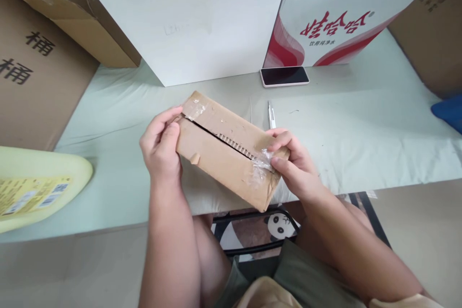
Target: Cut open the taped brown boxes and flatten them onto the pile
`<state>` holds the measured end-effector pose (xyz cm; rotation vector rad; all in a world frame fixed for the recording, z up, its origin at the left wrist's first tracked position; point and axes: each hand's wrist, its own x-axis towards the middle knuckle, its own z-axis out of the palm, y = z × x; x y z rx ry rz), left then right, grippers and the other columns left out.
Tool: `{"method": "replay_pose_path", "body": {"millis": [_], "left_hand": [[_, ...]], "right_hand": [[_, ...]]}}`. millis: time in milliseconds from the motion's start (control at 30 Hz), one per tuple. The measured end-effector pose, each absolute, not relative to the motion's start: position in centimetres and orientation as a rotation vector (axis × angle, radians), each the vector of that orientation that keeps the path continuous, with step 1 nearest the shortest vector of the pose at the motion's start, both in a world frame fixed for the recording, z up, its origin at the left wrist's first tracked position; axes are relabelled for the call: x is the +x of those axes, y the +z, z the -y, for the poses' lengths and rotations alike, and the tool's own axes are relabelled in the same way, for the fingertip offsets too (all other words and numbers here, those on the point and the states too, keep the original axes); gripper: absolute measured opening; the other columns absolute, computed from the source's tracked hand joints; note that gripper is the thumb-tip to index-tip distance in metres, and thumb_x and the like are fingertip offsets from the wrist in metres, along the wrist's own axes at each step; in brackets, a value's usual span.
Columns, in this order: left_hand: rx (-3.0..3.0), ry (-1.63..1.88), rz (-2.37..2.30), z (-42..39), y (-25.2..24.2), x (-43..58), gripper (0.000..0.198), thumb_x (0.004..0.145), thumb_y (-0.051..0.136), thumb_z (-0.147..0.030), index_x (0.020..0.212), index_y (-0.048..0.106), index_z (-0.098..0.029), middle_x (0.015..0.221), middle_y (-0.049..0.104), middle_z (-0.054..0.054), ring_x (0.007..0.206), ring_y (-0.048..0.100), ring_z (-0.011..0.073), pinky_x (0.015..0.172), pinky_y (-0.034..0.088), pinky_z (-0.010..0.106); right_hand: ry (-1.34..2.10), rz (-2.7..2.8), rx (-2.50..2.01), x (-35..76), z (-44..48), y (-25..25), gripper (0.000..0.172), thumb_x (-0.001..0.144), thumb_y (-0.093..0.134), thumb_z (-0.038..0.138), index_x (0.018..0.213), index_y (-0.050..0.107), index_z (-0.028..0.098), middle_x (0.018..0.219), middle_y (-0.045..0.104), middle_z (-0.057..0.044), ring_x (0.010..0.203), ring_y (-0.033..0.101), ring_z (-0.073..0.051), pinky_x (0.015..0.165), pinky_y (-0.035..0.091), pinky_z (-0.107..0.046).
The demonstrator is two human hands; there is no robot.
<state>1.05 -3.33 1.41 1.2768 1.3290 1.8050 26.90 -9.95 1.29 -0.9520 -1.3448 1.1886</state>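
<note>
Between my hands is a small brown cardboard box [216, 149], tilted, with a narrow dark gap along its top seam. My left hand [163, 142] is closed on the box's left end, thumb on top. At the right end, my right hand [294, 161] grips the box, with thumb and fingers at a crumpled patch of clear tape [263, 160]. More clear tape [196, 109] sticks across the seam near my left hand. Torn corrugated edge shows along the gap. Just beyond my right hand lies a slim white and grey utility knife [271, 114], partly hidden by the fingers.
A phone [285, 76] lies in front of a red and white carton [332, 24]. Beside that stands a large white box [202, 29]. Brown cartons [32, 82] fill the left. A yellow-green bottle [43, 187] lies at the left edge, a blue object [449, 110] at the right.
</note>
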Motion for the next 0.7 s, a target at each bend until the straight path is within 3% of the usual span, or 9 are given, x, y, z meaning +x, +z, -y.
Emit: {"method": "replay_pose_path", "body": {"millis": [100, 267, 367, 500, 633, 700], "left_hand": [[1.386, 1.796, -1.270, 3.5, 1.8, 0.7, 0.025, 0.078, 0.070, -0.016, 0.096, 0.088, -0.021, 0.112, 0.084, 0.005, 0.114, 0.074, 0.0224, 0.107, 0.054, 0.036], [1.459, 1.735, -1.314, 3.6, 2.3, -0.1, 0.030, 0.075, 0.066, -0.013, 0.089, 0.088, -0.026, 0.114, 0.083, 0.002, 0.115, 0.074, 0.0219, 0.105, 0.055, 0.035], [1.474, 1.701, -1.394, 3.6, 2.2, -0.7, 0.031, 0.073, 0.064, -0.017, 0.090, 0.088, -0.025, 0.117, 0.083, 0.003, 0.118, 0.073, 0.0238, 0.108, 0.054, 0.038], [1.242, 1.823, -1.480, 3.6, 2.3, -1.5, 0.031, 0.068, 0.063, -0.020, 0.086, 0.087, -0.022, 0.105, 0.084, 0.004, 0.114, 0.072, 0.0249, 0.108, 0.052, 0.039], [0.888, 1.902, -1.480, 3.6, 2.5, -2.0, 0.031, 0.065, 0.067, -0.029, 0.088, 0.085, -0.020, 0.096, 0.082, 0.004, 0.096, 0.071, 0.0222, 0.091, 0.056, 0.034], [0.849, 1.835, -1.481, 3.6, 2.4, -2.1, 0.033, 0.066, 0.068, -0.034, 0.092, 0.083, -0.020, 0.095, 0.079, 0.003, 0.090, 0.069, 0.0196, 0.077, 0.055, 0.029]], "right_hand": [[1.174, 1.406, -0.906, 27.1, 10.0, 1.1, 0.010, 0.094, 0.068, 0.036, 0.102, 0.068, 0.031, 0.117, 0.059, -0.003, 0.106, 0.058, -0.023, 0.090, 0.047, -0.039], [1.305, 1.321, -0.812, 27.2, 10.1, 0.9, 0.038, 0.097, 0.065, 0.061, 0.128, 0.062, 0.038, 0.118, 0.062, -0.003, 0.102, 0.062, -0.023, 0.085, 0.053, -0.038], [1.334, 1.214, -0.836, 27.4, 9.7, 0.4, 0.051, 0.094, 0.061, 0.072, 0.131, 0.058, 0.037, 0.124, 0.067, -0.004, 0.113, 0.064, -0.026, 0.098, 0.054, -0.044], [1.285, 1.160, -1.069, 27.7, 8.8, -0.9, 0.058, 0.094, 0.057, 0.078, 0.128, 0.059, 0.031, 0.132, 0.068, -0.008, 0.129, 0.062, -0.030, 0.117, 0.045, -0.053], [1.433, 1.145, -1.085, 27.2, 8.9, -1.4, 0.061, 0.100, 0.047, 0.074, 0.141, 0.053, 0.029, 0.136, 0.072, -0.010, 0.127, 0.067, -0.030, 0.117, 0.047, -0.057], [1.412, 1.220, -1.008, 26.9, 9.2, -1.2, 0.064, 0.100, 0.047, 0.075, 0.145, 0.053, 0.030, 0.147, 0.068, -0.010, 0.137, 0.062, -0.032, 0.121, 0.045, -0.057]]}}
